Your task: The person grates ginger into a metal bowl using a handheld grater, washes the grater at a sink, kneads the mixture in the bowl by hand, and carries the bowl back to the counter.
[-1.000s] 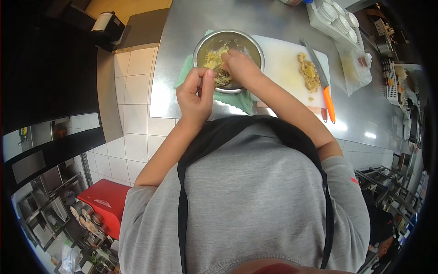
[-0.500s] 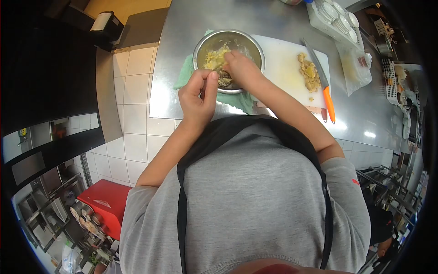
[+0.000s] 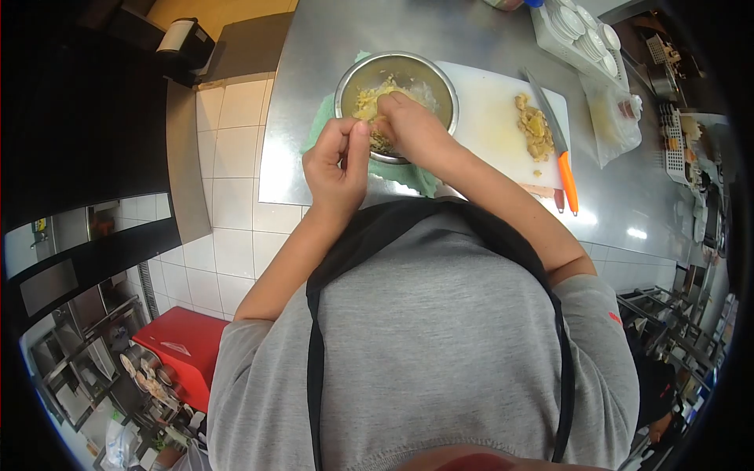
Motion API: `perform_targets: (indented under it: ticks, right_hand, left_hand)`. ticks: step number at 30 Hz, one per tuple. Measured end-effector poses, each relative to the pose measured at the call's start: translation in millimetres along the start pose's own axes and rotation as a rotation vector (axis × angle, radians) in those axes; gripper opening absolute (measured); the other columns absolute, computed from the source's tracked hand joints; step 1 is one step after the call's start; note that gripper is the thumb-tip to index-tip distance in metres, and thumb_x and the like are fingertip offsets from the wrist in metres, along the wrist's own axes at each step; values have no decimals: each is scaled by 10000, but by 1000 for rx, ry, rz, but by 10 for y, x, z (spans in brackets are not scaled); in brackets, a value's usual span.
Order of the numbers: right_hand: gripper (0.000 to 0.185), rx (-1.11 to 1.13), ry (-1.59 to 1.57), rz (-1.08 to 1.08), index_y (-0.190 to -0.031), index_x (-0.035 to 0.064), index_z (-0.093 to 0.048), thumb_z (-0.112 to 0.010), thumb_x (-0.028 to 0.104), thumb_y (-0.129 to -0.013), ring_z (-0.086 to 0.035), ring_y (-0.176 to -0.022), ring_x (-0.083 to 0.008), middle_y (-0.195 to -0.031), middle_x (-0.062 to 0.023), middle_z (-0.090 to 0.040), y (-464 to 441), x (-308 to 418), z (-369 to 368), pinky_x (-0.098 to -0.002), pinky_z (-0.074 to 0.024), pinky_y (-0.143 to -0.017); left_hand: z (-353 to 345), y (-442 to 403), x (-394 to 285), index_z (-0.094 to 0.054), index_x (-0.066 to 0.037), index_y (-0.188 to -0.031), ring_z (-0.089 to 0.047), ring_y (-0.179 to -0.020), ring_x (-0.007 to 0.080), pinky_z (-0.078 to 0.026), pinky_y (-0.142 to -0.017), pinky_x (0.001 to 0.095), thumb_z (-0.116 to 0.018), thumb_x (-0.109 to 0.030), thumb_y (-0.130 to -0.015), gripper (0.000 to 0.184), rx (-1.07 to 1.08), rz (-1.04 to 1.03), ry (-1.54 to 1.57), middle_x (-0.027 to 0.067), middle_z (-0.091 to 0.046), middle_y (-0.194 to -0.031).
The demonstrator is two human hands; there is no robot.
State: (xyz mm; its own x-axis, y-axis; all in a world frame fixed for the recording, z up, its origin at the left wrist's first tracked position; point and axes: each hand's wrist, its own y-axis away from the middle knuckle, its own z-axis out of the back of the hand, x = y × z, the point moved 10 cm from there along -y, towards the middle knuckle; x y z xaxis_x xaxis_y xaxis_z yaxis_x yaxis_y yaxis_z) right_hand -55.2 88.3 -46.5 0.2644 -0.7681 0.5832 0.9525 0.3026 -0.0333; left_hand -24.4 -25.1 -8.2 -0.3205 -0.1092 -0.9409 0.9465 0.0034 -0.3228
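A round steel bowl (image 3: 352, 77) sits on a green cloth (image 3: 320, 124), with pale yellow strips and bits of food (image 3: 367, 102) inside. My left hand (image 3: 336, 161) is at the bowl's near-left rim, its thumb and index finger pinched together. Over the bowl, my right hand (image 3: 416, 129) has its fingers curled and pressed together, close to the left fingertips. Whatever lies between the fingers of either hand is too small or hidden to name. Part of the bowl's contents is covered by my right hand.
Right of the bowl is a white cutting board (image 3: 483, 118) bearing yellowish-brown food pieces (image 3: 536, 132). An orange-handled knife (image 3: 567, 177) lies along its right edge. Beyond are a clear plastic bag (image 3: 609, 122) and a white rack of small dishes (image 3: 577, 35) on the steel table (image 3: 345, 23).
My right hand has shifted slightly left, nearer my left fingertips. My left hand has moved slightly left and stays pinched.
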Motion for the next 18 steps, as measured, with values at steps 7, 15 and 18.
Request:
perform_targets:
  ticks: [7, 15, 18]
  right_hand:
    - [188, -38, 16, -59, -877, -13, -491, -562, 130, -776, -527, -890, -368, -913, -213, -538, -57, -278, -155, -416, -424, -764]
    - [202, -34, 56, -69, -888, 4, -504, -578, 157, -778, -541, -848, -341, -885, -193, -555, -201, -604, -196, -391, -440, -720]
    - [190, 118, -204, -212, -958, 47, -522, -555, 175, -821, -559, -803, -221, -883, -112, -562, -195, -704, -92, -305, -465, -640]
  left_hand:
    - [22, 19, 5, -550, -23, -743, -319, -431, 11, -250, -396, 189, -558, -89, -848, 124, 7, 4, 8, -40, -404, -472]
    - [-19, 28, -46, -552, -26, -737, -315, -426, 11, -245, -392, 192, -560, -93, -846, 128, 45, -22, -35, -41, -397, -469]
    - [-26, -18, -18, -553, -24, -732, -317, -430, 8, -244, -394, 191, -560, -95, -847, 135, 51, -15, -43, -45, -397, -470]
